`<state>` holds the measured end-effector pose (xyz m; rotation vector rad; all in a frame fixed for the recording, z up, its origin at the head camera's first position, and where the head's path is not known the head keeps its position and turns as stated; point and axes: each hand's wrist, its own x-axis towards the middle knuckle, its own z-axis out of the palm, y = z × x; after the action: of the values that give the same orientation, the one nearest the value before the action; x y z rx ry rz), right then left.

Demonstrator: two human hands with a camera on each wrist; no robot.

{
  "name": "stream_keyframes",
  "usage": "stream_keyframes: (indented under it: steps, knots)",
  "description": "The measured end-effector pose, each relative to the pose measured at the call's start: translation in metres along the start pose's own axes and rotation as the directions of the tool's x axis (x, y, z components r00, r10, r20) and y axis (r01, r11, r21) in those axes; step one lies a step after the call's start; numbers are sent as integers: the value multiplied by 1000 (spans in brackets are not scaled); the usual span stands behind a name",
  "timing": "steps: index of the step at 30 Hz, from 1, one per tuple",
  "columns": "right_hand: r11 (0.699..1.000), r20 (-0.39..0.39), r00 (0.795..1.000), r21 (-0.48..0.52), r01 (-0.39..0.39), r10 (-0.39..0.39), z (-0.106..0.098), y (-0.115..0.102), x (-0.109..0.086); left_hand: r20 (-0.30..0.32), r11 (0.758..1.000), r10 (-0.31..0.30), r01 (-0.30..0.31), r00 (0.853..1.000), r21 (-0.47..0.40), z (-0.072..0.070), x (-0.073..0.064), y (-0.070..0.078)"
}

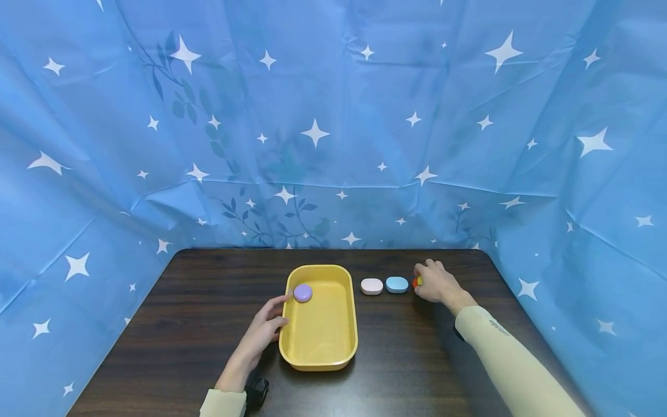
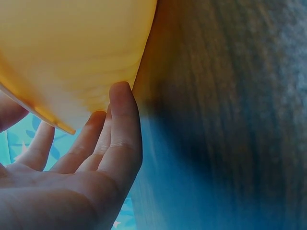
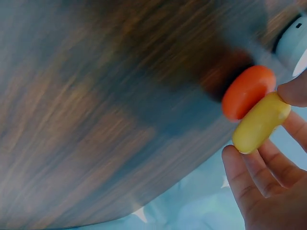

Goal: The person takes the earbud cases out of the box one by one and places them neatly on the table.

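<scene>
A yellow tray [image 1: 319, 341] with rounded corners stands on the table, and a purple round disc [image 1: 303, 292] lies inside near its left wall. My left hand [image 1: 260, 330] holds the tray's left side; in the left wrist view its fingers [image 2: 122, 115] touch the outer wall and the thumb is over the rim. At the right, my right hand [image 1: 436, 282] pinches a small yellow rounded piece [image 3: 261, 122] between thumb and fingertips. An orange rounded piece [image 3: 248, 92] sits right against it; whether the hand also holds that cannot be told.
Between the tray and my right hand lie a pale pink oval case [image 1: 372, 286] and a light blue oval case [image 1: 397, 285], side by side. The dark wooden table [image 1: 208, 301] ends at a blue curtain [image 1: 333, 150] with white stars.
</scene>
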<state>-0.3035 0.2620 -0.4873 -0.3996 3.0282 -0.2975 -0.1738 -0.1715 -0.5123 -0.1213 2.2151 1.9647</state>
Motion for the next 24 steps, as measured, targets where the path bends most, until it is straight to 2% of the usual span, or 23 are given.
stream_keyframes:
  steps: [8,24]
  knots:
    - [998,2,998,20,-59,59,1,14,-3,0,1000,3,-3,1000,-3,0,0,0]
    - [995,9,996,35,-90,90,-1,30,-9,3,1000,1,-1,1000,-4,0,0,0]
